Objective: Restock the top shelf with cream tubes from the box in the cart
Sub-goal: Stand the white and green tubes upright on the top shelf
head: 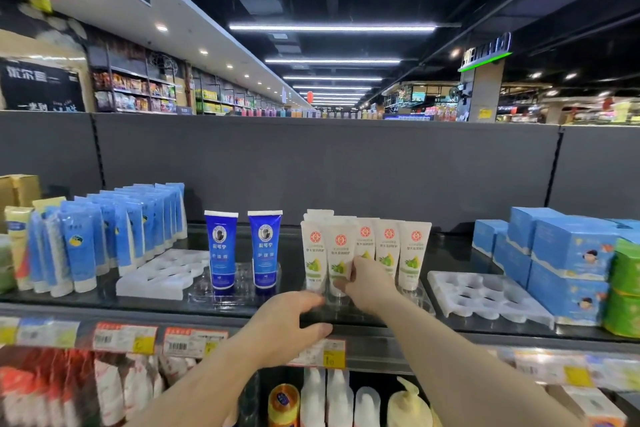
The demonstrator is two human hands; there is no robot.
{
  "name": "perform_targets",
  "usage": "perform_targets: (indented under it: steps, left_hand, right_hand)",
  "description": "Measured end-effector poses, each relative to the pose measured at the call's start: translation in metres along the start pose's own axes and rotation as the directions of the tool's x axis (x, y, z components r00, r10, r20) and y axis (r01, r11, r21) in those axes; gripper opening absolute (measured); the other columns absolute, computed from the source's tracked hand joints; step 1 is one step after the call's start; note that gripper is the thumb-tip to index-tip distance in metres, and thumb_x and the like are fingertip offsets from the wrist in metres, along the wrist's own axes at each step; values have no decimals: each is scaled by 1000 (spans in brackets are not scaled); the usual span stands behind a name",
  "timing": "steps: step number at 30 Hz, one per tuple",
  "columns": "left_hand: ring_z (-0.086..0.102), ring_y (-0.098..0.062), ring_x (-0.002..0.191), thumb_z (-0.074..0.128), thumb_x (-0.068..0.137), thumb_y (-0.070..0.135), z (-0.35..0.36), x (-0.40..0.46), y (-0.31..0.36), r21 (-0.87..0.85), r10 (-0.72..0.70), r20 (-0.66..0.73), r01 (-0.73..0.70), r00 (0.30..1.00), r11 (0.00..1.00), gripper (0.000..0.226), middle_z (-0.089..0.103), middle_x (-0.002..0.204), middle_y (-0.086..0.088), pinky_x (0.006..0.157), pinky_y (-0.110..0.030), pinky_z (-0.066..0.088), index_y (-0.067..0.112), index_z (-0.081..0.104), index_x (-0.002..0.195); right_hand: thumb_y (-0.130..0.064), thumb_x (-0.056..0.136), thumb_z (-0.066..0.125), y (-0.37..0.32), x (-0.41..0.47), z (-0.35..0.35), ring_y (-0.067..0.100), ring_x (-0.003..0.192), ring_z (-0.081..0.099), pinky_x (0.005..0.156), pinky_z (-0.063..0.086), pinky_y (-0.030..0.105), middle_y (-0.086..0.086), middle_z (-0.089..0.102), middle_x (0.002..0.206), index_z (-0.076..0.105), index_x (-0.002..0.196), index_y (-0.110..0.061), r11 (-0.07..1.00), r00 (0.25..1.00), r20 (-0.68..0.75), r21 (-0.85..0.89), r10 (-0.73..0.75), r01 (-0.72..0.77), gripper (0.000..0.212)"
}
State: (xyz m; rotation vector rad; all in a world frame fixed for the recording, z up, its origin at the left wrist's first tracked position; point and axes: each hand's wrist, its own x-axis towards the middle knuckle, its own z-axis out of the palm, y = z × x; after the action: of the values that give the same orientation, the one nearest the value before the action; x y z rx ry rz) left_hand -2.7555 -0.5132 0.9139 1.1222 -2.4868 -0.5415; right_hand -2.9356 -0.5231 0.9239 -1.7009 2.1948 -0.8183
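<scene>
Head view is showing five white cream tubes in the front row and two dark blue tubes at nine o'clock on the top shelf. Right hand fingers are pinching the second white tube; left hand fingers are curling over the shelf edge at six o'clock.

top shelf | open gap at 12 o'clock between dark blue tubes and white cream tubes, reaching back panel | 10 o'clock blocked by light blue tubes, white tray | 2 o'clock blocked by clear tray, blue boxes | free air above all tube tops
</scene>
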Motion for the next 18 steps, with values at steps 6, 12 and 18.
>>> perform_targets:
  steps: [6, 12, 18]
  left_hand:
    - [48, -3, 124, 59, 92, 39, -6, 0, 6, -6, 2, 14, -2, 1000, 1000, 47, 52, 138, 10, 100, -22, 40, 29, 49, 138]
    - [36, -1, 132, 58, 93, 39, -15, -21, 1, 20, 37, -178, -34, 983, 999, 51, 45, 143, 15, 101, -18, 25, 31, 43, 142]
    - [33, -9, 138, 51, 95, 46, -40, -89, -46, 182, -65, -316, 128, 946, 975, 51, 41, 148, 9, 115, -33, 25, 28, 42, 142]
  right_hand:
    - [-25, 91, 65, 4, -7, -4, 11, 94, 61, 78, 50, 27, -3, 67, 106, 62, 112, -20, 992, 995, -103, 121, -16, 28, 22]
    - [-35, 93, 62, -1, -46, -16, 15, 113, 59, 96, 48, 33, -3, 64, 126, 55, 134, -18, 993, 961, -274, 91, -42, 69, 45]
    - [-39, 94, 57, -62, -98, 35, 9, 102, 58, 93, 47, 31, -10, 67, 110, 63, 122, -28, 969, 936, -255, -110, -244, 223, 31]
